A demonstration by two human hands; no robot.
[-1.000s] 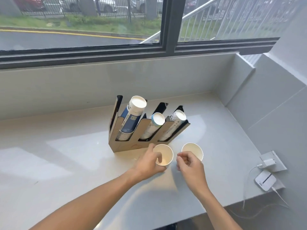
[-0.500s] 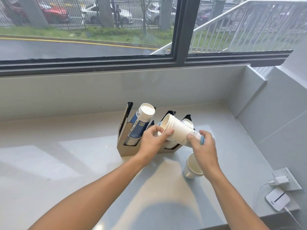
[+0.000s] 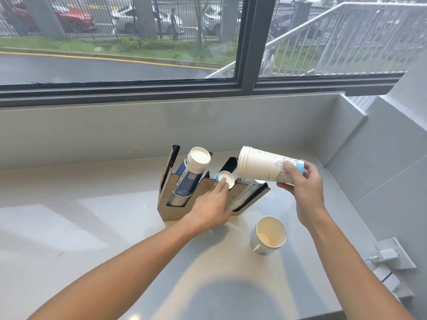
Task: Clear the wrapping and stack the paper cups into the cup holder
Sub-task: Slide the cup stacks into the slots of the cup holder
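Note:
A tan and black cup holder (image 3: 198,192) stands on the grey counter. Its left slot holds a stack of blue and white cups (image 3: 189,179). My left hand (image 3: 211,207) lies over the middle slot, fingers on the small cup stack (image 3: 225,179) there. My right hand (image 3: 300,188) holds a stack of white paper cups (image 3: 261,167) sideways above the holder's right slot, rim pointing left. A second short stack of paper cups (image 3: 269,235) stands upright on the counter, in front of the holder and to the right.
A wall runs along the right side of the grey counter (image 3: 92,227). A white charger and socket plate (image 3: 390,255) sit at the right edge. The low window ledge wall (image 3: 161,125) is behind the holder.
My right hand has lifted the white cup stack up and to the right. My left hand let go of it and dropped onto the small stack in the middle slot.

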